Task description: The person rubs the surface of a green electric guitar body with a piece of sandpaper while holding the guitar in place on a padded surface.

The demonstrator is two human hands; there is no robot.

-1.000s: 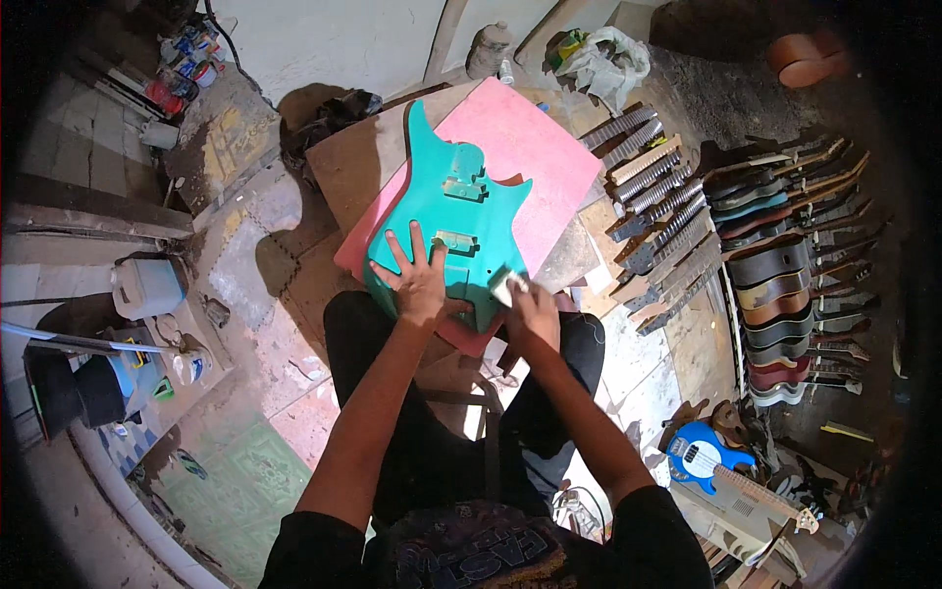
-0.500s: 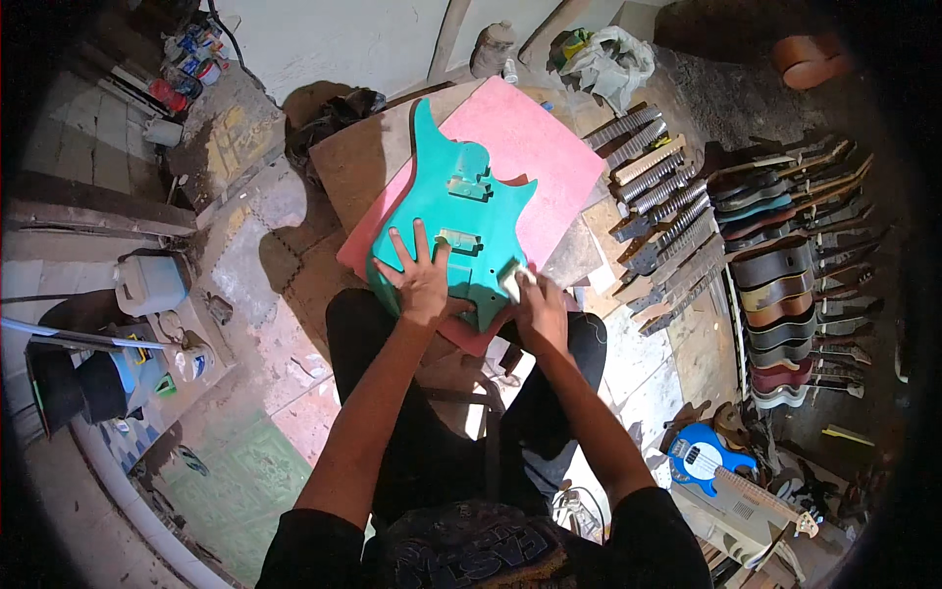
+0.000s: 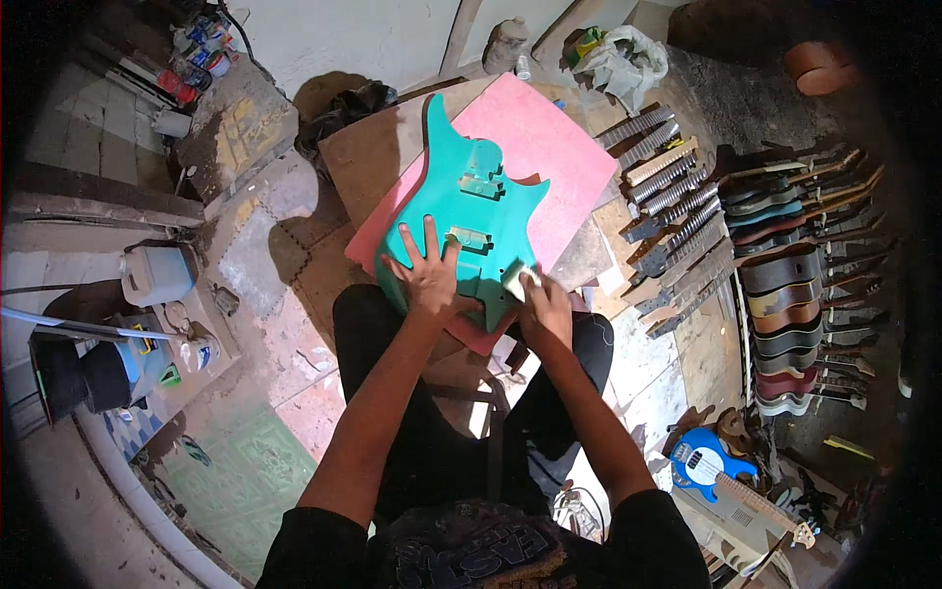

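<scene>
A teal electric guitar body with dark-edged cut-outs and small holes lies on a pink board, its lower end near my knees. My left hand is spread flat on its lower left part, fingers apart, holding nothing else. In my right hand is a small off-white block, gripped between thumb and fingers and pressed on the body's lower right edge. The block's underside is hidden.
Several guitar necks lie in a row to the right, beside a rack of guitars. A blue bass guitar lies at lower right. On the left stand a white jerrycan and a black bucket.
The whole view has shifted slightly, moving the scene to the right. My right hand and the block sit a little farther in on the guitar body. My left hand keeps its place.
</scene>
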